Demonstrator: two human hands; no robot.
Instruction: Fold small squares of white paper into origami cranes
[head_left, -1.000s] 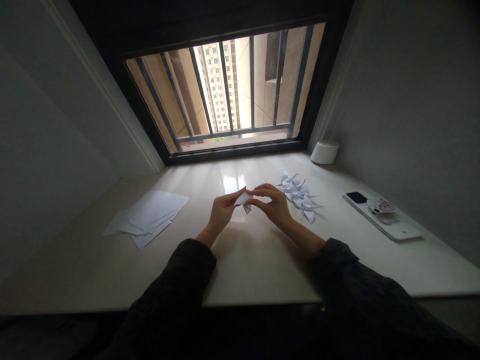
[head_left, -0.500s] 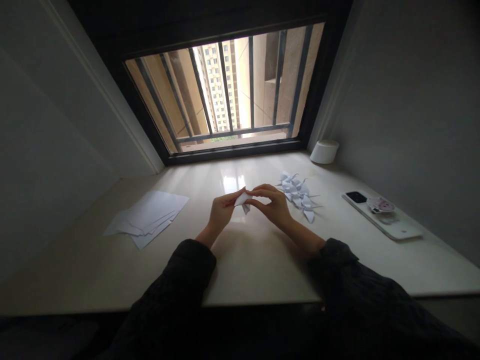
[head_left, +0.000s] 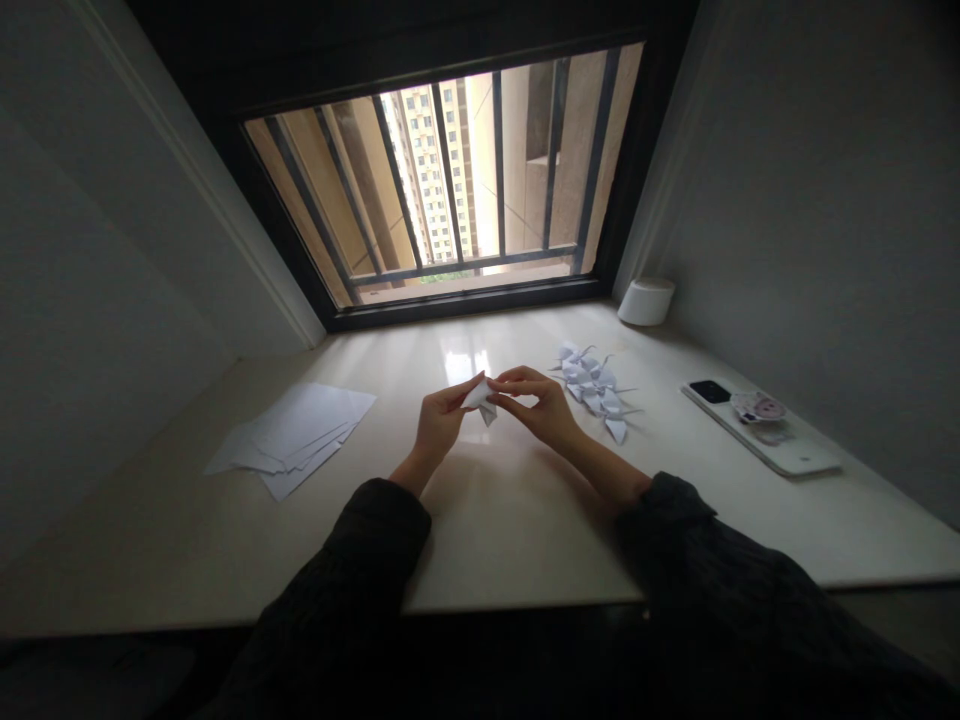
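A small piece of folded white paper is held between my two hands, above the middle of the pale sill. My left hand pinches its left side with thumb and fingers. From the right, my right hand grips the paper's edge between thumb and fingertips. One pointed flap hangs below the fingers. Just beyond my right hand lies a cluster of several folded paper cranes, with thin pointed ends sticking out. Part of the paper is hidden by my fingers.
On the left lies a loose stack of white paper sheets. A phone in a pale case rests at the right, and a white cup-like object stands in the back right corner. A barred window rises behind the sill.
The view has shifted slightly. Both hands keep hold of the folded paper, the fingers moving only a little at its edge.
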